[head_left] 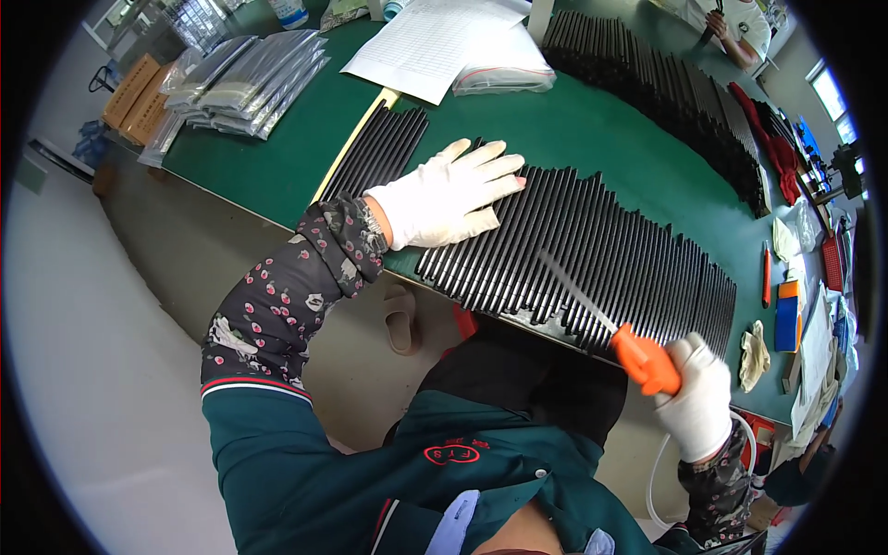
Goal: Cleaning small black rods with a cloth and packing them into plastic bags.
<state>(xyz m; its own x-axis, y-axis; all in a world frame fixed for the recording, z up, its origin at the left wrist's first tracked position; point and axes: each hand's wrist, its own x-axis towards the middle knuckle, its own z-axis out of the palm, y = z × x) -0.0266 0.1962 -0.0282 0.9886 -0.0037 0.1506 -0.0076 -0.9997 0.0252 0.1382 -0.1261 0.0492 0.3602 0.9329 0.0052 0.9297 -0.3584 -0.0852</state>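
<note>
My left hand [451, 196], in a white glove, lies flat with fingers spread on the left part of a long row of thin black rods [592, 250]. The rods lie side by side on the green table, their near ends at its front edge. My right hand [696, 396], also gloved, is wrapped round the grip of an orange air blow gun [646, 359]. Its long thin metal nozzle [578, 294] points up and left above the rods. A pale hose [655, 472] loops below this hand. A smaller group of black rods [377, 153] sits left of my left hand, beside a yellow strip [356, 139].
Another long row of black rods [657, 88] stretches across the back right. Plastic-wrapped packs [245, 83] are stacked at the back left, near cardboard boxes [139, 97]. Paper sheets [430, 42] lie at the back. A crumpled glove [754, 356] and a red-orange tool [766, 276] lie at right. Another person [740, 32] is at the far right.
</note>
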